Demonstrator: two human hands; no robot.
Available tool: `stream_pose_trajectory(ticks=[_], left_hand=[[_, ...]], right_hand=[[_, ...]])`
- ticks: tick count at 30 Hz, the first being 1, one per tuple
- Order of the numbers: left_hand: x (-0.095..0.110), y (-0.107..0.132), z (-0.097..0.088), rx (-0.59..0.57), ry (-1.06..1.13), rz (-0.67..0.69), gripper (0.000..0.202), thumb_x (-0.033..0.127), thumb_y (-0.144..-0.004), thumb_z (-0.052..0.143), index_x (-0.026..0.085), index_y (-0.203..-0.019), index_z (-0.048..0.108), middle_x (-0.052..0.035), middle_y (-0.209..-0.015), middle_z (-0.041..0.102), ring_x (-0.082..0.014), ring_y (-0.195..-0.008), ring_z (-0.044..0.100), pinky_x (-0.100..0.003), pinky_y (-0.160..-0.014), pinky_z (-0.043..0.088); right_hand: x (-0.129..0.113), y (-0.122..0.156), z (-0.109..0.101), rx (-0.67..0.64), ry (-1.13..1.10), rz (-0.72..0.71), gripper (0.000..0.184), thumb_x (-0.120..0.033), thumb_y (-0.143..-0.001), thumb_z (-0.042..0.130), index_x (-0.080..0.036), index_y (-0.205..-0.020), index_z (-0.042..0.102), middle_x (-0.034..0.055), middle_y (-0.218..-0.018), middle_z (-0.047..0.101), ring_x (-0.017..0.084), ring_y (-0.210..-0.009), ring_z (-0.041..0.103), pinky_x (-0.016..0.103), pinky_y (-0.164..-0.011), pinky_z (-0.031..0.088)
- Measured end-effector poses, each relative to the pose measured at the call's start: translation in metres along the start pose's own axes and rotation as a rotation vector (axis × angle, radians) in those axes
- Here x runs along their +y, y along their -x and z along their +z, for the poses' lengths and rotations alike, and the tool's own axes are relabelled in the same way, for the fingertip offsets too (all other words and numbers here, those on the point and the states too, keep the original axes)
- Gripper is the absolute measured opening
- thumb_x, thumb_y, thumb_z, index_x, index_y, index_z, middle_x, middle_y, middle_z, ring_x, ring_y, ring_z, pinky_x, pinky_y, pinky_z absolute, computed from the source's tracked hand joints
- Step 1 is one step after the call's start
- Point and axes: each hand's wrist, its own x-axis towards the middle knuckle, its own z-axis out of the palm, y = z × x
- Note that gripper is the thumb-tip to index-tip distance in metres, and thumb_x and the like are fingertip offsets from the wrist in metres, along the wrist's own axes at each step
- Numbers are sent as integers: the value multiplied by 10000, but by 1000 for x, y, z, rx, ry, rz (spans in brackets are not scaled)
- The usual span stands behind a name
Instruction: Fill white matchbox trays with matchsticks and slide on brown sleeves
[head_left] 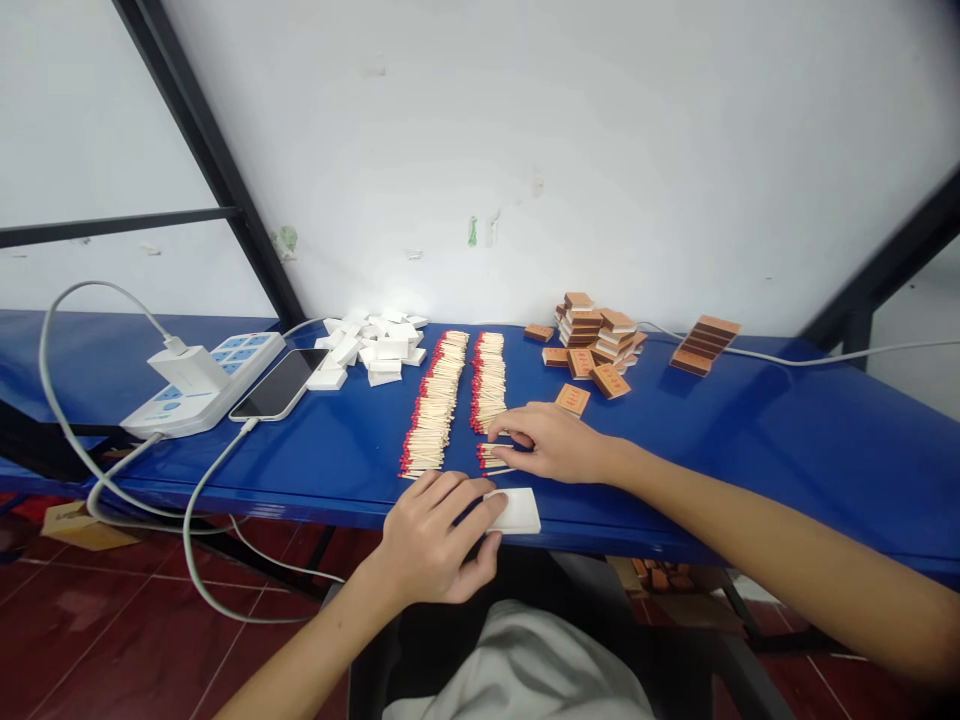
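Near the table's front edge, my left hand [442,535] grips a white matchbox tray [520,511], its fingers along the left end and the thumb at the near side. Just beyond it, my right hand [551,443] is curled, thumb and index finger closing on a small bunch of red-tipped matches [489,457]; how many it grips is hidden. Behind that hand runs a row of matches [489,375]. A longer row of matches [436,405] lies to its left, red heads facing left.
White trays [382,345] are heaped at the back left, beside a phone [280,384] and a power strip [202,385] with cables. Brown matchboxes [592,340] are piled at the back right. Further right stands a matchbox stack [705,344]. The blue table [787,430] meets a white wall.
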Motion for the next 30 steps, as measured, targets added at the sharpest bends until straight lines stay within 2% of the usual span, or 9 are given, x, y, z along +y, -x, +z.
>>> stream_pose_trajectory(ticks=[14, 22, 30], left_hand=[[0, 1, 0, 6, 2, 4, 273, 197, -809, 592, 152, -1071, 652, -83, -974, 722, -245, -836, 629, -379, -714, 473], [1, -1, -1, 6, 3, -1, 274, 191, -810, 585, 154, -1072, 655, -81, -971, 723, -239, -836, 631, -376, -716, 479], [1, -1, -2, 7, -10, 0, 269, 205, -819, 567, 166, -1071, 651, -76, -962, 726, -229, -831, 643, -368, -715, 489]], right_hand=[[1, -1, 2, 5, 9, 6, 144, -322, -960, 561, -199, -932, 630, -52, -650, 536, 96, -558, 430, 246, -654, 301], [2, -3, 3, 36, 36, 12, 101, -254, -950, 563, -203, -959, 649, -43, -678, 597, 101, -569, 478, 257, -699, 325], [0, -2, 0, -9, 18, 5, 145, -231, -968, 518, -196, -908, 645, 5, -862, 719, 132, -719, 600, 279, -740, 324]])
